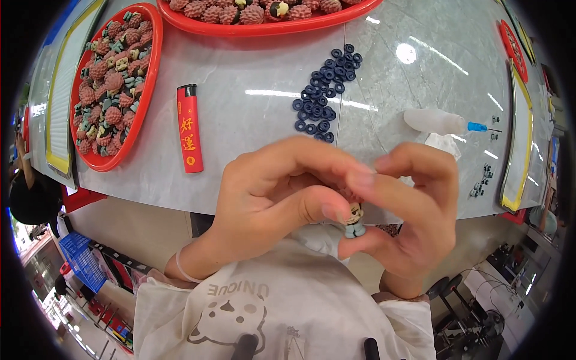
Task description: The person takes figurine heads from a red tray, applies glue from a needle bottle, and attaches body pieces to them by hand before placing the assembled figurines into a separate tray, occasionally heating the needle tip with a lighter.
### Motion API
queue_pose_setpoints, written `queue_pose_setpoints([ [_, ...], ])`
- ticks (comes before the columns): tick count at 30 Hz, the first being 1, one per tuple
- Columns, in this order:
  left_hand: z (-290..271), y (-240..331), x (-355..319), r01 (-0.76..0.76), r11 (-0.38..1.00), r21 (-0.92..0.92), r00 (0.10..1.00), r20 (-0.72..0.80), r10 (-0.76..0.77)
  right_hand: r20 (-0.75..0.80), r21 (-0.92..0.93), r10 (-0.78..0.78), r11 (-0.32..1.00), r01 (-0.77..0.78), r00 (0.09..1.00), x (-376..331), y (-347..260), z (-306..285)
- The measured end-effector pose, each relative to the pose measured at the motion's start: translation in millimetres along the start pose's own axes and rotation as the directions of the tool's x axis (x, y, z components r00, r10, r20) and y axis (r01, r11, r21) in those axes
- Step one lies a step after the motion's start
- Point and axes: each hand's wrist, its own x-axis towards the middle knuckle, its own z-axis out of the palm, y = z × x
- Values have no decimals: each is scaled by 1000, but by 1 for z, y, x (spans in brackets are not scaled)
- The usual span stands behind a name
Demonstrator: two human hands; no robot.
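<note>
In front of my chest, both hands meet around a tiny figurine [354, 230] with a pale grey-blue body and a small head. My left hand [270, 195] pinches it near the head, the thumb pressed against its side. Below it lies the thumb of my right hand [417, 210], whose fingers curl over the top. The fingertips hide the figurine's upper part. Nearest beyond the hands is a loose group of small dark blue rings [317, 111] on the grey table [252, 66].
A red lighter [190, 129] lies left. Red trays [153, 66] [270, 29] hold spiky pinkish-brown pieces [113, 115] and figurine parts. At right are a white squeeze bottle [433, 122] with a blue needle tip [477, 126], a crumpled white tissue [444, 146] and several small grey-green parts [482, 181].
</note>
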Motion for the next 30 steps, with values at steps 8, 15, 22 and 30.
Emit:
queue_pose_setpoints([
  [8,15,12,2,5,1000,19,1000,25,-5,-29,-150,-150,978,144,988,-2,-1,3],
  [15,-1,3,-6,-21,993,116,1000,-16,23,-89,-215,-257,948,233,962,3,2,16],
  [22,-44,59,-54,-80,905,419,967,-189,173,-25,-47,-182,982,181,983,-8,4,-1],
  [30,-120,96,-69,-22,769,639,882,-350,317,-2,-18,-145,989,145,989,-11,12,-1],
])
